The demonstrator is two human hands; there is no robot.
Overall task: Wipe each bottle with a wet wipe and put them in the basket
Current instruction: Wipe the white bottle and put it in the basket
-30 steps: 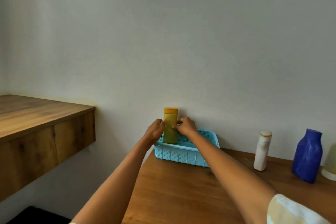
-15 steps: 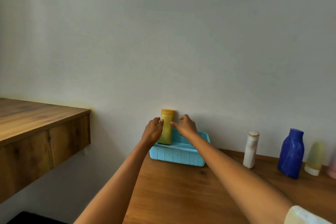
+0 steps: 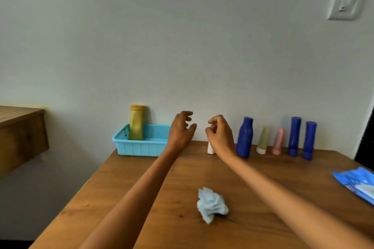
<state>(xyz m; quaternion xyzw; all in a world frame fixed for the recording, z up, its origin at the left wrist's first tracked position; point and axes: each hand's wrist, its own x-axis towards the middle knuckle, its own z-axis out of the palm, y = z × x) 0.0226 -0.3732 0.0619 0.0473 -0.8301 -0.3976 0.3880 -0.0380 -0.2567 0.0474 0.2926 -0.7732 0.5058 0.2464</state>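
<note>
Nearest on the wooden table [image 3: 125, 198], toward its middle: crumpled wet wipe [image 3: 211, 204], touched by neither hand. At the table's right edge, a blue wipes pack [image 3: 358, 184], partly cut off by the frame.

Farther in, both forearms stretched across the table toward its far edge. Left hand [image 3: 181, 129] raised above the table, fingers loosely curled and spread, gripping nothing, just right of the light-blue basket [image 3: 139, 147] and overlapping its right end in the view. Right hand [image 3: 219, 133] close beside it, fingers curled with thumb and fingertips drawn near one another; nothing plainly held between them. Just behind the right hand, the foot of a small white bottle [image 3: 210, 148] standing on the table, its upper part hidden by the hand; contact with the hand impossible to tell.

At the far left corner of the table, against the wall: the basket, with a yellow bottle [image 3: 136, 123] standing upright in its left end, well apart from both hands.

Along the far edge, right of the right hand, in a row: dark blue bottle [image 3: 245, 137], pale yellow-green tube [image 3: 262, 140], pink tube [image 3: 278, 141], two tall blue bottles [image 3: 294, 136], all upright.

Up on the wall at right, a white switch plate [image 3: 343, 6]. At far left, a separate wooden shelf [image 3: 20, 127].
</note>
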